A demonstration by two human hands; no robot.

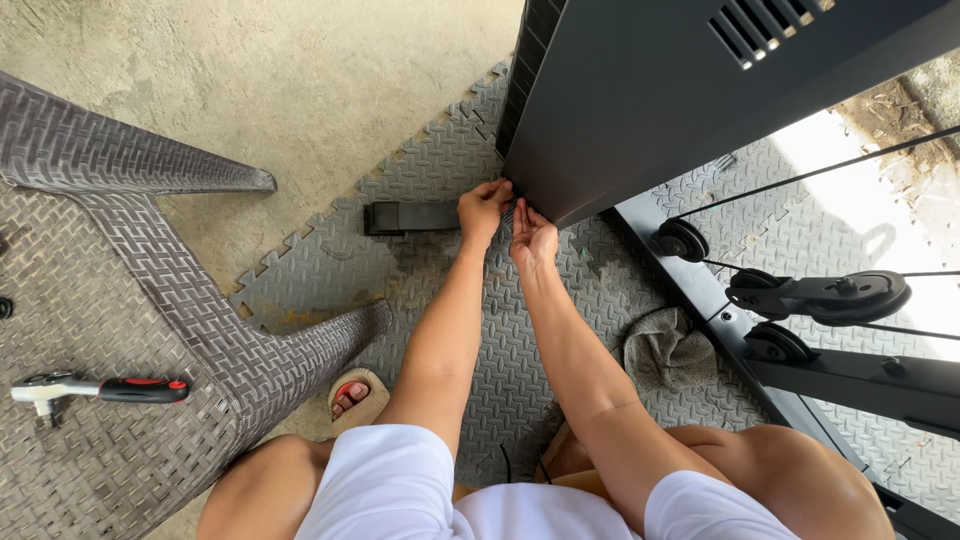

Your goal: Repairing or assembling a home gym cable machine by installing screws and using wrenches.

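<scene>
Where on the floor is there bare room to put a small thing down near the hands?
Free: the mat between the black bar and the cabinet; also the mat between the right forearm and the rag. Crowded: the cabinet corner, where the left hand and right hand meet, and by the pulleys.

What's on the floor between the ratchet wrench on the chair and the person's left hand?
In the head view, between the ratchet wrench and left hand lie the plastic chair's leg and foam mat.
</scene>
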